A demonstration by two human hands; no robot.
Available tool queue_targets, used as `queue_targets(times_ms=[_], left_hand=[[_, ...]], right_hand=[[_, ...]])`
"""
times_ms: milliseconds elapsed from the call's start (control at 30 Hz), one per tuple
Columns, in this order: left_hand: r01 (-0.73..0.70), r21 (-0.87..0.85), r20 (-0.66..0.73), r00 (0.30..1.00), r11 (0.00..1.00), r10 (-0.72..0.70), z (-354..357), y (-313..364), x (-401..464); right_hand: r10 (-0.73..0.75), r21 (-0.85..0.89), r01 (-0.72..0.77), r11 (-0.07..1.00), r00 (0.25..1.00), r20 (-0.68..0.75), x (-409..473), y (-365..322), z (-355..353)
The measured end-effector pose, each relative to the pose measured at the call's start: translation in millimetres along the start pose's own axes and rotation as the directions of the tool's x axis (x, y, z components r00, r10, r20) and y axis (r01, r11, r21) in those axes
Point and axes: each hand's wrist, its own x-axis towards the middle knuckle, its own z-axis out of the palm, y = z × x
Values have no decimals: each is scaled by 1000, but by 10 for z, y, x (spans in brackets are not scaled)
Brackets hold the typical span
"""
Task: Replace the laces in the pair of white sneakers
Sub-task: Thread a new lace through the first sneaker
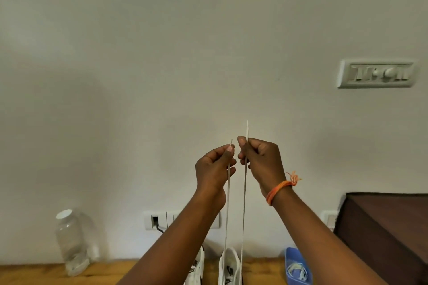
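I see a brown cabinet (382,233) at the right and a wooden table (34,273) along the near edge. On the table stand a clear bottle (69,243) at left, two white sneakers (229,268) in the middle and a blue tray (295,266) of laces. My left hand (214,169) and right hand (261,162), raised side by side, each pinch one end of the white lace (243,203), which runs down to the right sneaker.

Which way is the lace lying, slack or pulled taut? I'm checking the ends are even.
Taut: both strands of the lace run straight up from the sneaker to the pinching left hand and right hand.
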Motion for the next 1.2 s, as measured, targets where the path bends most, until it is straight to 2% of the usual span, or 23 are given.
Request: queue_targets(times_ms=[200,300,367,433,500,533,600,667,733,800,867,967,1100,1200], left_hand=[[-8,-20,26,1000,1000,8,17,14,73],[17,143,18,1000,990,-20,-126,-44,184],[50,339,8,998,940,-56,-355,-182,279],[79,601,19,993,795,-113,-694,-503,314],[76,840,34,981,537,-193,-1028,-963,256],[65,915,36,970,398,-241,-1182,-1213,223],[80,965,8,942,249,-336,-1449,-1707,96],[83,983,-15,925,164,-380,-1652,-2189,-25],[110,984,-48,922,142,-385,-1788,-2583,-142],[216,958,-120,900,189,-420,-1837,-2876,-263],[339,913,-212,870,226,-446,-1872,-3219,-326],[429,871,-294,845,240,-446,-1889,-3585,-401],[418,881,-289,847,223,-447,-1804,-3836,-432],[367,907,-246,858,204,-450,-1853,-3924,-409]], right_hand=[[35,60,-39,997,997,68,-27,-4,16],[102,90,-112,990,989,105,-40,230,-84],[164,-42,-160,986,979,121,-67,540,-213],[268,-337,-200,920,948,170,-182,1019,-351],[412,-642,-204,739,891,191,-383,1555,-428],[473,-729,-202,653,861,185,-500,1776,-434],[562,-791,-218,571,806,184,-791,2166,-366],[632,-782,-270,562,750,195,-1085,2526,-209],[683,-758,-349,551,711,169,-1364,2844,-58],[740,-756,-423,500,663,118,-1580,3120,65],[789,-780,-447,438,608,95,-1772,3440,197],[817,-768,-472,433,565,113,-1970,3652,321],[829,-737,-513,440,547,114,-2117,3872,402],[804,-749,-471,465,580,134,-2132,3938,455]])
